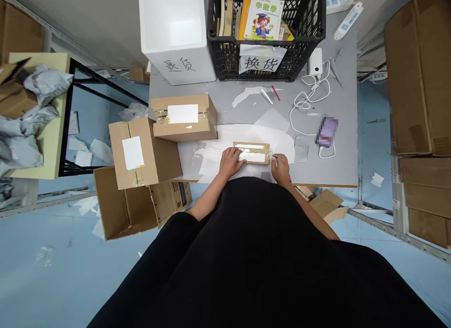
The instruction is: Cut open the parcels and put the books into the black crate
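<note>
A small flat cardboard box [252, 160] with a white label strip and shiny tape lies on white wrapping sheets [225, 133] at the table's near edge. My left hand [230, 162] grips its left end, fingers over the top and thumb along the near side. Close by the box's right end is my right hand [281, 169], its fingers curled inward. A bit of red shows beneath that hand, but what it belongs to is hidden.
Two taped, labelled cartons, one nearer [158, 159] and one farther [207, 113], stand left. A white bin [207, 60] and black crate [225, 60] of books stand behind. Right are a phone [327, 131] and white cable [299, 102]. An open carton [112, 206] is lower left.
</note>
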`<state>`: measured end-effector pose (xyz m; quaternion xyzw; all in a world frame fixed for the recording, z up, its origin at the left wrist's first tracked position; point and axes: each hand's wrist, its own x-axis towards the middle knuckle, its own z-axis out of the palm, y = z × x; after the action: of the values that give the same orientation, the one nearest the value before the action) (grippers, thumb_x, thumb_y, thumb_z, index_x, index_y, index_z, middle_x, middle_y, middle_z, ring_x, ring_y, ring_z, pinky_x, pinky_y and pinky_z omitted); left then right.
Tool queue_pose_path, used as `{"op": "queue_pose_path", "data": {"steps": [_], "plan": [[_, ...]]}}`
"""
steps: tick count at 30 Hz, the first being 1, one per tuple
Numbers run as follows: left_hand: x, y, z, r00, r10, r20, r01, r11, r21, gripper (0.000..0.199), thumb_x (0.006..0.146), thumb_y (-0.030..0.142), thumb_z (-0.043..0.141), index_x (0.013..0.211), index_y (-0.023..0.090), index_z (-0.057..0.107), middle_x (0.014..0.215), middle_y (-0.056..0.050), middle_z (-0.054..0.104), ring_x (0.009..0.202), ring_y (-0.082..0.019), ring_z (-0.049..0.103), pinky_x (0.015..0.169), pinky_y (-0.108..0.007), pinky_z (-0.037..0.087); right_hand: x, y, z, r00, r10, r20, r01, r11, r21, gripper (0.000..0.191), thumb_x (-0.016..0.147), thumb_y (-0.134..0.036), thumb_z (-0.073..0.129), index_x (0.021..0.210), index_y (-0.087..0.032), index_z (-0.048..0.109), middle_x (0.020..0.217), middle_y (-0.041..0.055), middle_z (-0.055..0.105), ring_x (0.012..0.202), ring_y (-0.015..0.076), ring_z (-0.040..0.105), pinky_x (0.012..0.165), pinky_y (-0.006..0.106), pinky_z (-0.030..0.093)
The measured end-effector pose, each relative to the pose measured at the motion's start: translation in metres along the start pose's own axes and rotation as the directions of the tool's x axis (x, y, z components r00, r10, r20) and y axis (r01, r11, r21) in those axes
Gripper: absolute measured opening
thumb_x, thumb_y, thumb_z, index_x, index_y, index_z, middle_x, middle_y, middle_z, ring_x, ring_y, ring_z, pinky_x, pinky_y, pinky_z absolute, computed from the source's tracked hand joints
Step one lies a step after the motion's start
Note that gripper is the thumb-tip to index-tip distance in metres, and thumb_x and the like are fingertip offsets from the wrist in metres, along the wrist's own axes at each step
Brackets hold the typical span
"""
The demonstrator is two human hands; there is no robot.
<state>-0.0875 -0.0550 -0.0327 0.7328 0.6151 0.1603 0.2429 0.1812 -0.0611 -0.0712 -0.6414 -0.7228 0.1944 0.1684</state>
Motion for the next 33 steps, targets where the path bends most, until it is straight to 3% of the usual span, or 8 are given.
{"op": "queue_pose_path", "data": {"steps": [3, 6, 13, 20, 27, 33], "plan": [[0.003, -0.001, -0.001, 1.0, 0.023, 0.017, -0.024, 0.999, 0.031, 0.04, 0.09, 0.046, 0.061, 0.124, 0.023, 0.063, 0.125, -0.013, 0.06, 0.123, -0.033, 0.05, 0.105, -0.048, 0.041, 0.008, -0.024, -0.008, 0.99, -0.138, 0.011, 0.138, 0.99, 0.011, 0.039, 0.1, -0.035, 0.038, 0.126, -0.014, 0.058, 0.121, 0.0179, 0.061, 0.115, 0.031, 0.051, 0.1, 0.045, 0.041], [0.004, -0.002, -0.003, 0.998, 0.053, 0.041, -0.056, 0.997, 0.055, 0.041, 0.091, 0.045, 0.061, 0.125, 0.022, 0.062, 0.124, -0.013, 0.061, 0.121, -0.033, 0.05, 0.103, -0.047, 0.042, 0.017, -0.037, -0.014, 0.96, -0.264, 0.094, 0.267, 0.963, -0.022, 0.042, 0.099, -0.04, 0.044, 0.129, -0.015, 0.058, 0.126, 0.0171, 0.06, 0.119, 0.0322, 0.05, 0.102, 0.045, 0.04], [0.009, -0.005, -0.007, 0.99, 0.113, 0.088, -0.119, 0.991, 0.067, 0.042, 0.09, 0.044, 0.063, 0.126, 0.021, 0.06, 0.124, -0.013, 0.061, 0.12, -0.032, 0.052, 0.1, -0.046, 0.044, 0.023, -0.041, -0.018, 0.904, -0.363, 0.224, 0.389, 0.917, -0.084, 0.049, 0.097, -0.039, 0.051, 0.137, -0.012, 0.054, 0.134, 0.0198, 0.056, 0.125, 0.0352, 0.046, 0.107, 0.049, 0.038], [0.005, -0.005, -0.005, 0.989, 0.119, 0.086, -0.123, 0.992, 0.039, 0.041, 0.09, 0.042, 0.062, 0.125, 0.021, 0.058, 0.128, -0.014, 0.058, 0.125, -0.032, 0.05, 0.102, -0.046, 0.044, 0.025, -0.051, -0.017, 0.917, -0.341, 0.208, 0.365, 0.927, -0.09, 0.046, 0.097, -0.037, 0.051, 0.133, -0.009, 0.054, 0.128, 0.0235, 0.057, 0.121, 0.0373, 0.047, 0.105, 0.051, 0.039], [0.014, 0.0, -0.005, 0.986, 0.123, 0.113, -0.127, 0.992, 0.024, 0.051, 0.076, 0.04, 0.078, 0.118, 0.019, 0.057, 0.125, -0.015, 0.055, 0.123, -0.035, 0.047, 0.106, -0.049, 0.043, 0.028, -0.057, -0.018, 0.922, -0.289, 0.257, 0.326, 0.938, -0.117, 0.041, 0.096, -0.04, 0.052, 0.124, -0.01, 0.055, 0.115, 0.0238, 0.062, 0.122, 0.0391, 0.045, 0.104, 0.052, 0.04], [0.008, 0.0, -0.002, 0.992, 0.103, 0.078, -0.105, 0.994, 0.03, 0.029, 0.085, 0.041, 0.071, 0.105, 0.022, 0.063, 0.118, -0.014, 0.062, 0.132, -0.032, 0.046, 0.105, -0.046, 0.048, 0.02, -0.054, -0.016, 0.924, -0.295, 0.245, 0.334, 0.933, -0.136, 0.03, 0.097, -0.032, 0.05, 0.116, -0.012, 0.061, 0.109, 0.0219, 0.065, 0.134, 0.0364, 0.043, 0.108, 0.05, 0.043]]}}
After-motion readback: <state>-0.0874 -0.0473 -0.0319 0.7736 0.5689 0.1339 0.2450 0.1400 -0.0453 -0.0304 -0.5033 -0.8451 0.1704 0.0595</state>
